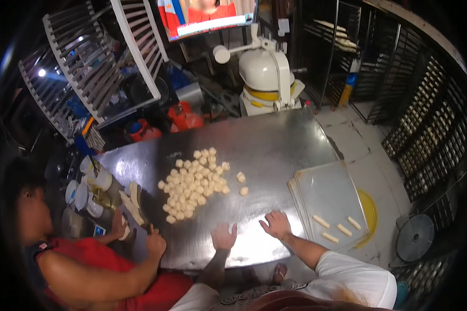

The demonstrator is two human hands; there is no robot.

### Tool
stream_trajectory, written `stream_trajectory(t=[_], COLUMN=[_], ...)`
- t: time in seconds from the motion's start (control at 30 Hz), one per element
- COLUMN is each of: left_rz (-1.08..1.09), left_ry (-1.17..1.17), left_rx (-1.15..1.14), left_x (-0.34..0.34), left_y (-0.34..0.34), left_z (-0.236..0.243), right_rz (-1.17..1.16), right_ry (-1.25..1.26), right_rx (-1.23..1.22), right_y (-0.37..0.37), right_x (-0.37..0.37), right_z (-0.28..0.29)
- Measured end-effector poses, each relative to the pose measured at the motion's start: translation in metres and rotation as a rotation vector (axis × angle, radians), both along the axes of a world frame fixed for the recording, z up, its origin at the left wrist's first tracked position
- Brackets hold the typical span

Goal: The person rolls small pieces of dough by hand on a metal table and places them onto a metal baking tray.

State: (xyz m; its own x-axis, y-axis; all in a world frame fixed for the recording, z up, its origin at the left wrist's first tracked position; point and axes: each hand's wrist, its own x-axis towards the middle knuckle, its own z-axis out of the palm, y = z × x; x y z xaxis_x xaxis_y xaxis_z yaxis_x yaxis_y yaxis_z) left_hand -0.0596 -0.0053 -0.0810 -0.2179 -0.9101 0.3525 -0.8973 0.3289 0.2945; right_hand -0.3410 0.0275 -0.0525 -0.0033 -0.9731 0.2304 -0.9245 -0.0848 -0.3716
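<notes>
My left hand (224,237) is at the near edge of the steel table (135,166), palm down with the thumb apart. To its right, my right hand (276,224) is also palm down, its fingers spread. No held object shows in either; anything under the palms is hidden. Beyond my left hand lies a large cluster of pale dough balls (194,181), with two single dough balls (241,178) just right of it. Right of my right hand, a stack of flat metal trays (327,189) carries several rolled dough sticks (330,237).
At left, a co-worker in red (104,264) grips a blade's handle beside long dough strips (132,207). White tubs (101,179) stand behind. A white dough mixer (262,70), red gas cylinders (184,116) and tray racks (430,129) surround the table. A yellow round basin (369,215) sits under the trays.
</notes>
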Motion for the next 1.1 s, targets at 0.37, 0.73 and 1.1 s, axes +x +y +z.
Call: stream_trajectory(t=[0.37, 0.73, 1.1], left_rz=[0.163, -0.056, 0.019], left_ry=[0.152, -0.002, -0.041], left_rx=[0.26, -0.089, 0.106], left_x=[0.002, 0.048, 0.045], left_y=[-0.031, 0.075, 0.036], left_z=[-0.001, 0.011, -0.001], right_rz=[-0.047, 0.167, 0.288], right_ry=[-0.188, 0.242, 0.265], right_rx=[0.106, -0.134, 0.105], right_y=[-0.014, 0.083, 0.033], right_x=[-0.002, -0.023, -0.023], right_z=[-0.002, 0.004, -0.012])
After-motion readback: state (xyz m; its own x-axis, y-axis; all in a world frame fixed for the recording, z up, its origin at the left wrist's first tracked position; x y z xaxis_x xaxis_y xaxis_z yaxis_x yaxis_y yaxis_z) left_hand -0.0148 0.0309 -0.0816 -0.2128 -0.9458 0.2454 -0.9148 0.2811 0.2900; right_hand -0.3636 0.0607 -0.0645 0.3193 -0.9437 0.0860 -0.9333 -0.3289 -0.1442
